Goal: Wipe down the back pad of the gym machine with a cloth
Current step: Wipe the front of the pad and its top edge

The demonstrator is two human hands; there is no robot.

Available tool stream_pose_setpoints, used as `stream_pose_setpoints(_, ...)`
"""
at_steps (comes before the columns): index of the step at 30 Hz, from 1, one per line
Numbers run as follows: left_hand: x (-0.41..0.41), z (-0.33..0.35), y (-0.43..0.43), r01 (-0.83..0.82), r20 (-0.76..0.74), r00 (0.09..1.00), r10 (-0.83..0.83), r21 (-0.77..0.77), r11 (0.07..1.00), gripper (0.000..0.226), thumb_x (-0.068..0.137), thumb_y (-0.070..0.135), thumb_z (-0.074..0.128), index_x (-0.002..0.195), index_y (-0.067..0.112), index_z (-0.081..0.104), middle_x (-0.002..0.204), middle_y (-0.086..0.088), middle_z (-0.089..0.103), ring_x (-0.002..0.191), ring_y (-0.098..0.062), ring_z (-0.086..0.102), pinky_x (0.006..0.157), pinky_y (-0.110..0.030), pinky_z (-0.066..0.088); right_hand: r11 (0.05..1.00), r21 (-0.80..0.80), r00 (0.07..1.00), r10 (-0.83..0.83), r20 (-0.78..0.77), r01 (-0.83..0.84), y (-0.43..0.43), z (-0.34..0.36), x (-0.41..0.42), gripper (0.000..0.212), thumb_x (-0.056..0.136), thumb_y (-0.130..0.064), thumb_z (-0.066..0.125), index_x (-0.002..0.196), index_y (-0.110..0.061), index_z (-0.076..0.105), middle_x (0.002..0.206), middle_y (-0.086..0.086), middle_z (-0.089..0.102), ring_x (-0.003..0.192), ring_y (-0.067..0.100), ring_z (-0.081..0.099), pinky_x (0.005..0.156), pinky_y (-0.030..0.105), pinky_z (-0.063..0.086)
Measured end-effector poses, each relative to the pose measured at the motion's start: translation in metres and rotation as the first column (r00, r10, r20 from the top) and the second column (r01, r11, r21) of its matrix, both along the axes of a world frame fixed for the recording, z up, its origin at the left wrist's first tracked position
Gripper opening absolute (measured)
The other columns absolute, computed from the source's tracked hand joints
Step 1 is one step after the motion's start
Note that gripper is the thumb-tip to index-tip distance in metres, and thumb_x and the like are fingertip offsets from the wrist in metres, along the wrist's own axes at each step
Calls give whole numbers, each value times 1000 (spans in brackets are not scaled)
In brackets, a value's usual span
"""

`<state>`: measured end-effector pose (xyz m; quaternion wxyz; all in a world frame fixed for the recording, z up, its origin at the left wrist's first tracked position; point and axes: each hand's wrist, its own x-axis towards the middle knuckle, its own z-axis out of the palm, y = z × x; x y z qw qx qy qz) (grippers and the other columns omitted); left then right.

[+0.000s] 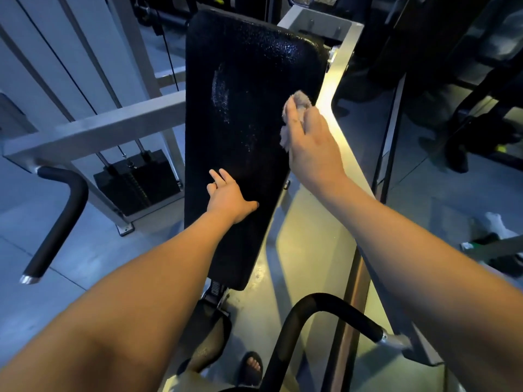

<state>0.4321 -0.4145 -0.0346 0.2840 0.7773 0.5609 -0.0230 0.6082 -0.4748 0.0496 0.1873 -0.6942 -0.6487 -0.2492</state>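
Observation:
The black back pad (243, 108) of the gym machine runs from the top centre down to the middle of the view, with a wet smear on its upper left part. My right hand (311, 140) holds a crumpled grey-pink cloth (300, 103) against the pad's right edge, about halfway up. My left hand (229, 193) rests on the lower part of the pad, two fingers straight, the others bent and the thumb spread out to the right; it holds nothing.
Grey frame bars (93, 131) and a black weight stack (138, 182) stand to the left. A padded handle (56, 222) hangs at left, another (311, 312) curves at the bottom centre. A pale beam (339, 89) runs along the pad's right side. My sandalled foot (252, 369) is below.

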Motion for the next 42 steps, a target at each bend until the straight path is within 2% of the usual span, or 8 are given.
stream_pose_setpoints(5,-19,-10,2,53,81,995,-52,-9,999,116,90,36,72,158,13,-19,165,-11,-27,150,-37,9,108,-35,40,959,-263,994,96,-53,-107,-34,-51,-29,55,106,-10,50,157,-2,34,145,20,49,117,38,57,87,49,56)
stream_pose_setpoints(9,-35,-10,7,79,169,983,-76,-16,997,105,94,31,67,161,20,-13,167,-6,-20,150,-33,14,105,-34,41,985,-156,994,90,66,-79,-25,-34,-21,63,92,1,62,152,4,40,117,21,56,92,35,58,61,41,47)
stream_pose_setpoints(14,-66,-17,11,-99,391,919,42,128,987,68,98,19,55,159,14,26,168,-4,17,118,-20,58,97,-32,49,1000,8,999,-29,38,28,-10,-32,-23,56,99,1,53,152,9,37,117,26,58,95,37,57,70,44,51)
stream_pose_setpoints(19,-87,-40,21,-3,276,961,-8,39,999,91,94,20,61,163,19,0,169,6,-14,151,-29,25,102,-31,43,1000,-9,999,-21,42,21,-8,-101,-57,55,95,5,61,147,9,46,129,24,61,97,34,62,77,39,55)
stream_pose_setpoints(23,-87,-56,26,109,215,972,-97,-44,993,104,91,20,67,161,22,-10,165,9,-27,155,-24,14,111,-33,39,969,-232,994,101,51,-87,-26,-159,-80,52,109,-10,17,150,4,45,134,21,59,101,33,61,81,42,54)
stream_pose_setpoints(33,-75,-68,26,101,232,970,-74,-108,989,109,92,16,67,159,21,-18,159,11,-39,156,-20,-5,118,-34,33,974,-2,915,216,341,-229,34,-98,-55,32,102,-2,52,132,-1,63,112,14,65,80,29,60,64,38,43)
stream_pose_setpoints(39,-76,-62,31,100,202,977,-71,-137,985,108,92,14,66,159,23,-19,158,13,-41,156,-22,-1,116,-39,39,938,-248,826,333,455,-242,6,-141,-72,30,103,-11,56,130,-2,66,119,12,68,90,27,64,71,37,44)
stream_pose_setpoints(42,-74,-64,29,80,250,967,-44,-139,987,105,93,10,63,159,23,-18,157,13,-41,156,-21,-7,107,-30,42,972,-123,848,236,475,-201,34,-98,-70,25,102,-14,55,123,-11,69,100,3,64,84,24,60,69,36,38)
